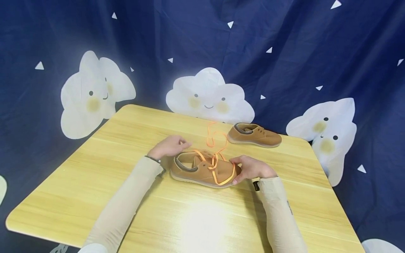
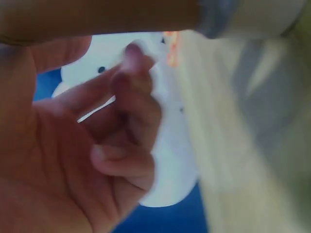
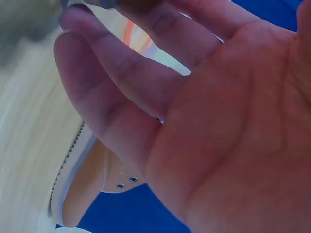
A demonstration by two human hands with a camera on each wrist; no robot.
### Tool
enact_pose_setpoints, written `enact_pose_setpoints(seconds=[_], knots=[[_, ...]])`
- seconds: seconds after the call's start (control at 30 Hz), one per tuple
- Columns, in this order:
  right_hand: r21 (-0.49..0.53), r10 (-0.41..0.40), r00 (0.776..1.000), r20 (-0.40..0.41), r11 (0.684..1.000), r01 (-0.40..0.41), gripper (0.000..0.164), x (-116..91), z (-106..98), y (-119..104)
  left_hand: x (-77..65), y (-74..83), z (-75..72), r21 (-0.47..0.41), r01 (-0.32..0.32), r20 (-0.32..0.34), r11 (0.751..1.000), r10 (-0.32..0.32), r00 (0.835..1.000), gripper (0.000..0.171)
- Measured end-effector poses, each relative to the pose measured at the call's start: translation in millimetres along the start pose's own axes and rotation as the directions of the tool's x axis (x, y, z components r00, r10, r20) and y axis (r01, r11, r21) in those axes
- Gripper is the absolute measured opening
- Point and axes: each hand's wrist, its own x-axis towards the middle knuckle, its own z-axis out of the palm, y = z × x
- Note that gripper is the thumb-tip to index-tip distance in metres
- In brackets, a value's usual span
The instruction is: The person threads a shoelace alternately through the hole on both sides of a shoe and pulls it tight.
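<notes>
A brown shoe (image 1: 190, 175) lies on its sole, its toe toward the right. An orange lace (image 1: 213, 168) crosses over its tongue; one length loops over the toe, another trails back across the table. My right hand (image 1: 254, 168) grips the toe end, thumb on the near side and fingers on the far side. Beside the heel, a little behind the collar, is my left hand (image 1: 171, 145), with loosely bent fingers. In the left wrist view nothing shows between those fingers (image 2: 131, 102). The right wrist view mostly has the palm (image 3: 218, 131), which hides the gripped toe.
Another brown shoe (image 1: 254, 138), with bare eyelets and no lace showing, stands at the table's back right. The wooden table (image 1: 95, 165) has a bright glare patch near its front. Behind it hangs a dark blue curtain (image 1: 196, 38) printed with clouds.
</notes>
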Motion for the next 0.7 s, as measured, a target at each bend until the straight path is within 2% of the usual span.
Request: enact_pose_setpoints(seconds=[0.07,0.17,0.27,0.33,0.37,0.47,0.57,0.7], knots=[[-0.015,0.046,0.998,-0.036,0.999,-0.047,0.082,-3.4,-3.2,-3.2,-2.7,11.9,-1.6,-0.009,-0.029,-0.058,1.0,0.028,0.998,0.045],[-0.024,0.085,0.982,-0.167,0.996,-0.09,0.067,-7.7,-6.8,-13.1,-7.3,35.5,-2.5,-0.02,-0.134,-0.1,0.991,0.131,0.986,0.037],[0.004,0.047,0.949,-0.312,0.999,-0.048,0.039,-5.7,-4.9,-26.5,-11.8,58.1,1.0,0.031,-0.259,-0.075,0.965,0.261,0.962,0.029],[0.021,0.002,0.931,-0.366,1.0,0.006,0.024,-1.5,-0.6,-34.9,-14.2,69.0,6.3,0.073,-0.322,-0.029,0.944,0.325,0.945,0.023],[0.034,-0.013,0.925,-0.379,0.999,0.028,0.022,0.9,2.2,-38.7,-15.2,72.9,9.6,0.097,-0.346,-0.004,0.933,0.348,0.938,0.02],[0.077,-0.029,0.924,-0.38,0.995,0.063,0.036,7.4,11.2,-45.7,-17.2,79.7,20.4,0.156,-0.39,0.052,0.907,0.387,0.921,0.016],[0.15,0.013,0.937,-0.348,0.988,0.042,0.047,10.4,18.2,-48.8,-18.4,82.8,28.9,0.179,-0.423,0.076,0.889,0.416,0.906,0.018],[0.257,0.066,0.962,-0.266,0.966,0.004,0.042,14.4,22.7,-47.1,-19.2,83.9,34.1,0.172,-0.451,0.082,0.876,0.443,0.893,0.013]])
